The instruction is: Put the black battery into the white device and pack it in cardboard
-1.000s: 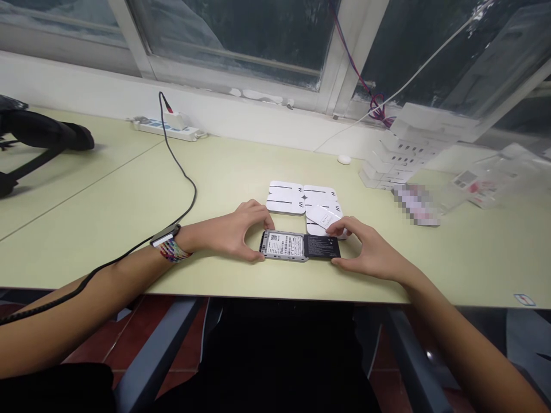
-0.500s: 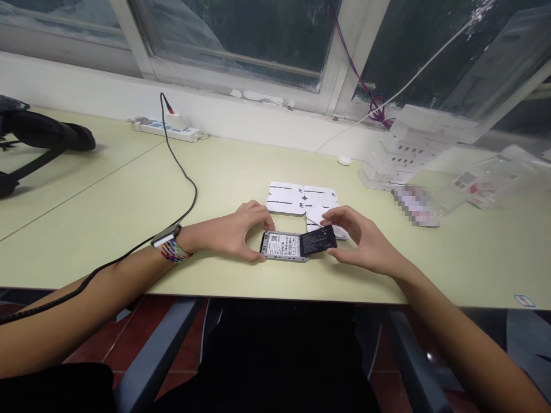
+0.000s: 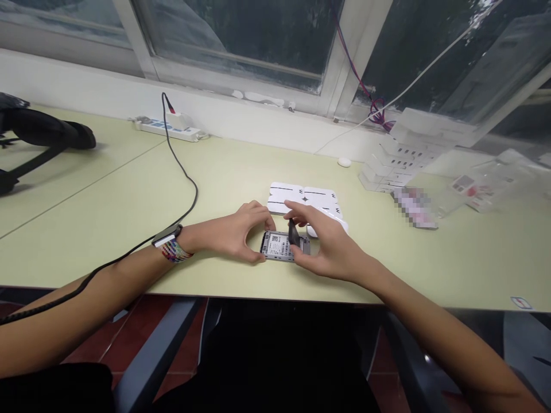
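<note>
Near the front edge of the desk, a silver-grey handheld device is laid flat with its bay facing up, its left end pinched between the thumb and fingers of the left hand. A black battery is gripped between the thumb and fingertips of the right hand. Within the last second it has been lifted from lying flat at the device's right end and carried leftward, so that it is now stood nearly on edge over the bay. By that move the device's right end has been exposed, and the battery is judged to be unseated; whether its lower edge is touched by the bay cannot be told.

Inside the bay, a white label is seen, printed with a QR code, barcodes and text too small to be read. Behind, white rounded panels are marked with black lines and a repeated letter that reads as W. On the battery, no writing can be read from this angle.
</note>
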`<act>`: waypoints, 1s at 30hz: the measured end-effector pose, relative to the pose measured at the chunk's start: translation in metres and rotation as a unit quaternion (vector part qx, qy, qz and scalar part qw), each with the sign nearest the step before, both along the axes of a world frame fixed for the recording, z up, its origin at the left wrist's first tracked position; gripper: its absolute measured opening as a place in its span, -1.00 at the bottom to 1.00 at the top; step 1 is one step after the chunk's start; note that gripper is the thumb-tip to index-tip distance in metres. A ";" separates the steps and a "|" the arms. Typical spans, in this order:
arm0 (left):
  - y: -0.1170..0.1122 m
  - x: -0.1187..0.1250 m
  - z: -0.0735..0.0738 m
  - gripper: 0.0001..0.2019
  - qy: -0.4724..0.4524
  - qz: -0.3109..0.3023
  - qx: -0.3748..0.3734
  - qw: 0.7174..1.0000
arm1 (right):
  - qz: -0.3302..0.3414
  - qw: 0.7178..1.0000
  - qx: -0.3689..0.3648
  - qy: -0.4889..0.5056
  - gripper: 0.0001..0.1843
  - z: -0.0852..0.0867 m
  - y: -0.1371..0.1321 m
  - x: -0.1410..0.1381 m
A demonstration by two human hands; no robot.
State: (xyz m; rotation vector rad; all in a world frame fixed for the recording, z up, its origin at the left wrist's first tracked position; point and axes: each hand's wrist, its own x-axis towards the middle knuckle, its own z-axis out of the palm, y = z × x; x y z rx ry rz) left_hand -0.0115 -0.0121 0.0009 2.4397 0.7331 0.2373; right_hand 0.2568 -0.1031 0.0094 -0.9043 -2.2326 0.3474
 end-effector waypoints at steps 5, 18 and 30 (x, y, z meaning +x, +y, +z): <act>0.000 0.000 0.000 -0.43 -0.010 -0.009 0.003 1.000 | 0.043 0.998 0.002 -0.049 -0.35 -0.003 0.011 -0.013; 0.000 0.004 -0.003 -0.51 -0.007 -0.005 0.009 1.000 | 0.060 0.988 0.044 -0.132 -0.73 -0.018 0.017 -0.005; 0.001 0.004 -0.003 -0.52 -0.010 -0.011 0.013 1.000 | 0.046 0.986 0.083 -0.139 -0.55 -0.029 0.006 0.008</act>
